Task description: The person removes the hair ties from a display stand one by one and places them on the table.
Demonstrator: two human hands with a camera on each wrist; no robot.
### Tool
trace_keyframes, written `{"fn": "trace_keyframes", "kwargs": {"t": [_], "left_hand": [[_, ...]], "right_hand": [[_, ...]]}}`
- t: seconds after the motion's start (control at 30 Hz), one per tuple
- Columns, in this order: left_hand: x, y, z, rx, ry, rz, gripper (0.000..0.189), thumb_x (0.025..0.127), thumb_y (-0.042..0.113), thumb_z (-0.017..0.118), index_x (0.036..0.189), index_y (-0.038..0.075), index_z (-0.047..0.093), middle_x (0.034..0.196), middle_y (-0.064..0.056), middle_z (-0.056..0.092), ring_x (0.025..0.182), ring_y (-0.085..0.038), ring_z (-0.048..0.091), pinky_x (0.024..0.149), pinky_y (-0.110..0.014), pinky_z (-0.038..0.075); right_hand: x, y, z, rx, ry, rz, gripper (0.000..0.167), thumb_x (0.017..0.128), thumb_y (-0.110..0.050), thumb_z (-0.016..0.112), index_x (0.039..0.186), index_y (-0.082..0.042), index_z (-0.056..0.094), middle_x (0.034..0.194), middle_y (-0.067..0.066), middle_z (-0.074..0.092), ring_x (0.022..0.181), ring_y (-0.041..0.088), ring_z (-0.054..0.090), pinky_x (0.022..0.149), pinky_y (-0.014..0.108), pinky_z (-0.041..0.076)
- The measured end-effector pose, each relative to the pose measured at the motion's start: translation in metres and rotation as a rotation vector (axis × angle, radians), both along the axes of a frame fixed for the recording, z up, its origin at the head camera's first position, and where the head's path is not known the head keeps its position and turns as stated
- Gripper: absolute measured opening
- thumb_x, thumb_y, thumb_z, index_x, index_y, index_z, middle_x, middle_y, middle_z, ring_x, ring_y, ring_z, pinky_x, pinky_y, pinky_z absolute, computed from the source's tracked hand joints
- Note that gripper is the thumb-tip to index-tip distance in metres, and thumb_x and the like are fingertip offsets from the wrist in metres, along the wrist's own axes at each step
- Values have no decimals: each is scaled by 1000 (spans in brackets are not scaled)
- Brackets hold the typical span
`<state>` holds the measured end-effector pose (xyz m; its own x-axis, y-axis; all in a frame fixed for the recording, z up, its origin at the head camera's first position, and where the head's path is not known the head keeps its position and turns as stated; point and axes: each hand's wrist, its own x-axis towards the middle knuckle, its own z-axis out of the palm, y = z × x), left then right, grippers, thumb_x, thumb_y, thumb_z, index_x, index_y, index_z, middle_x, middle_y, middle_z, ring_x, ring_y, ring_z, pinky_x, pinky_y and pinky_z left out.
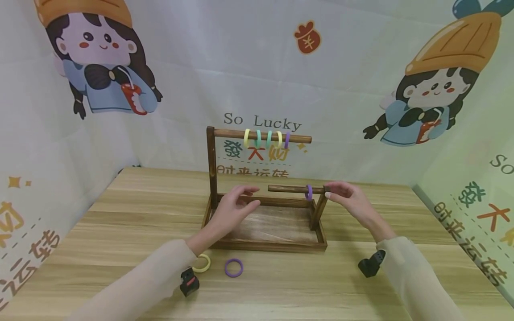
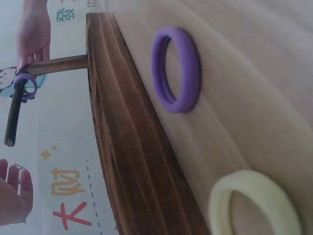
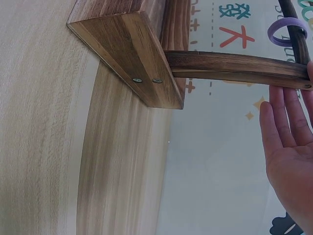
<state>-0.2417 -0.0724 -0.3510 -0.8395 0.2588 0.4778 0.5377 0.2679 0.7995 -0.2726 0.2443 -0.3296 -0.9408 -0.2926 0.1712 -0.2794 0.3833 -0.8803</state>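
Note:
A wooden rack has a shallow tray base point(image 1: 265, 245) with two rods on posts. My right hand point(image 1: 348, 200) pinches the top of the short post point(image 1: 318, 213), thumb in front and fingers behind. On the lower rod point(image 1: 287, 189) beside it hangs a purple ring point(image 1: 308, 192). My left hand point(image 1: 233, 210) holds nothing; its fingers are spread apart above the tray, left of that rod's free end. Several yellow, green and purple rings hang on the upper rod point(image 1: 230, 133). In the left wrist view a purple ring point(image 2: 192, 73) and a yellow ring point(image 2: 254, 178) lie on the table.
The tall post point(image 1: 211, 165) rises at the tray's left end. A wood-grain table point(image 1: 289, 285) carries the rack, and a printed cloth point(image 1: 192, 53) hangs behind and at the sides. Black wrist devices point(image 1: 189, 281) sit at both sleeves.

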Motion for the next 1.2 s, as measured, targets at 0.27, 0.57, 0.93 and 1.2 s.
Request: {"fn": "trace_keyframes", "kwargs": {"t": [0.27,0.57,0.93,1.2], "left_hand": [[-14,10,12,-39,35,25,36,83,15,63,117,6,53,112,-4,51,105,-19,46,84,-39,41],[-24,30,29,-182,58,23,44,82,28,63,120,10,53,115,-1,52,106,-12,45,89,-31,37],[-34,52,47,-304,74,-22,46,83,28,62,122,8,51,120,-2,51,109,-16,46,91,-29,35],[-39,61,50,-343,75,-65,45,83,26,63,120,4,52,118,-5,53,107,-16,47,90,-27,36]], "right_hand": [[0,0,0,2,5,2,43,87,-26,57,119,0,50,117,16,52,102,19,50,85,34,41],[-1,1,-1,-13,4,8,43,87,-25,57,119,2,50,116,17,52,100,14,52,82,28,42],[0,0,0,-3,5,4,43,87,-26,57,120,1,50,117,16,52,101,15,51,83,30,42],[1,0,1,-4,-6,12,43,87,-26,57,121,0,50,119,16,50,106,21,49,87,38,39]]}}
